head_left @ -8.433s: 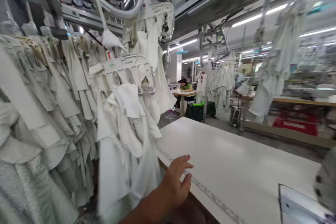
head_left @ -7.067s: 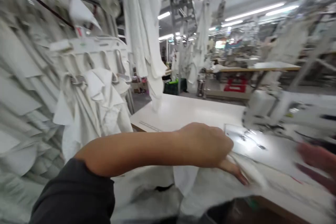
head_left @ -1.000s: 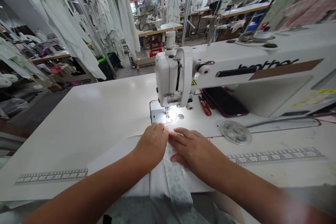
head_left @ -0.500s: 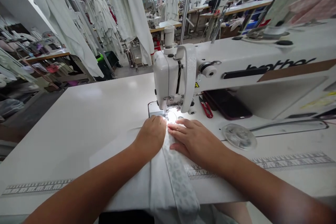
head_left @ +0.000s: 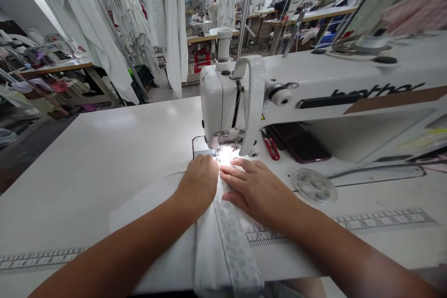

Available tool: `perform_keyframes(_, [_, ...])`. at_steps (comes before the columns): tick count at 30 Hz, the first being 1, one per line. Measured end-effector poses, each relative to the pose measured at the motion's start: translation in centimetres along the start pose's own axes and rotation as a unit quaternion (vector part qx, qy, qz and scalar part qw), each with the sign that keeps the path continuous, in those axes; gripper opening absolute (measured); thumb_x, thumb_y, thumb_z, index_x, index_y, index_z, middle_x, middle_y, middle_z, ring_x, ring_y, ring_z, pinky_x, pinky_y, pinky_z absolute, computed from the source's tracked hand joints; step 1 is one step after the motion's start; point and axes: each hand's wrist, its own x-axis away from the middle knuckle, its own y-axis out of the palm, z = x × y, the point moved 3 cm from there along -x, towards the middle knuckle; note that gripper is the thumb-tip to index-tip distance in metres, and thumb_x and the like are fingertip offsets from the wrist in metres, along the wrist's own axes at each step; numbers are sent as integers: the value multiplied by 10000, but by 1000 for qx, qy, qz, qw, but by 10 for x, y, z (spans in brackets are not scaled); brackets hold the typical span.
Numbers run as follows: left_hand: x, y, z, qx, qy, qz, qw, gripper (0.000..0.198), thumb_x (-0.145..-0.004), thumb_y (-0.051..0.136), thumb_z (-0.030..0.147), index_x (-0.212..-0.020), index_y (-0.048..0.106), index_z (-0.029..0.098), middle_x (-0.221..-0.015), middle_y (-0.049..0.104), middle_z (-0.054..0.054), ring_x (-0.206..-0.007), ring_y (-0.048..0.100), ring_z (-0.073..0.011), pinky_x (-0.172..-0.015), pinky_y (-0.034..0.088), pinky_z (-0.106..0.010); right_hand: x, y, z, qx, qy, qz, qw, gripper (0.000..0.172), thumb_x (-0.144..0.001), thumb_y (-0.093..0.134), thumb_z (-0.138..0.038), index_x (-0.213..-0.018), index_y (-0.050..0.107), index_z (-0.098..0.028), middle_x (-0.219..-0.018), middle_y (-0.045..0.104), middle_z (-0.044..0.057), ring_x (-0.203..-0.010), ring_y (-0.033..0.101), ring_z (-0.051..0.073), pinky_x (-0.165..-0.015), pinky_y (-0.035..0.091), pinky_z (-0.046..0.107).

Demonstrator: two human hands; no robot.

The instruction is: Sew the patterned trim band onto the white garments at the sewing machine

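Pressing down right now: the left hand (head_left: 199, 185) and right hand (head_left: 259, 192) rest side by side on a long white cloth (head_left: 206, 251) with a pale patterned band (head_left: 233, 251). Its long axis runs straight away from the person, up to the presser foot (head_left: 223, 152) of a white Brother sewing machine (head_left: 218, 102). The fingers (head_left: 240, 164) lie open, pinching nothing. Glare seems to hide the needle. On the smooth white bench (head_left: 104, 158), red thread snips (head_left: 270, 146) sit beside a dark phone (head_left: 296, 142).
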Motion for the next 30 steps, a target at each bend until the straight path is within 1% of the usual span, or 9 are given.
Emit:
perform_keyframes(4, [2, 0, 3, 14, -3, 2, 1000, 215, -855, 417, 4, -751, 521, 161, -813, 561, -61, -758, 512, -204, -707, 491, -352, 4, 0, -1, 5, 0, 11, 1000, 378, -872, 670, -322, -1190, 612, -125, -1229, 652, 37, -1149, 507, 282, -902, 453, 469])
perform_keyframes(10, [4, 2, 0, 32, -9, 5, 999, 189, -852, 436, 4, -781, 532, 149, -822, 565, -57, -776, 515, -199, -723, 484, -345, 3, 0, -4, 1, 2, 12, 1000, 353, -874, 667, -308, -1171, 619, -124, -1215, 655, 41, -1126, 514, 282, -904, 450, 467])
perform_keyframes(19, [3, -1, -2, 48, 0, -21, 999, 195, -844, 428, 3, -783, 537, 152, -817, 566, -54, -789, 528, -197, -735, 484, -343, 6, 1, -6, -7, 10, 19, 1000, 348, -873, 664, -284, -1177, 610, -125, -1188, 667, 36, -1110, 518, 276, -888, 450, 463])
perform_keyframes(26, [4, 0, -5, 40, 40, 16, 998, 216, -867, 397, 23, -773, 543, 152, -797, 564, -55, -759, 508, -195, -735, 489, -355, 6, 2, -6, -19, 27, 1, 999, 365, -903, 625, -311, -1210, 592, -116, -1259, 629, 48, -1160, 494, 276, -947, 433, 472])
perform_keyframes(30, [6, 2, -8, 57, 60, 47, 995, 210, -889, 391, 40, -828, 563, 146, -838, 584, -67, -808, 524, -203, -763, 496, -362, 6, 1, -8, -23, 37, -11, 999, 366, -903, 623, -316, -1212, 587, -123, -1265, 624, 63, -1181, 488, 272, -962, 430, 472])
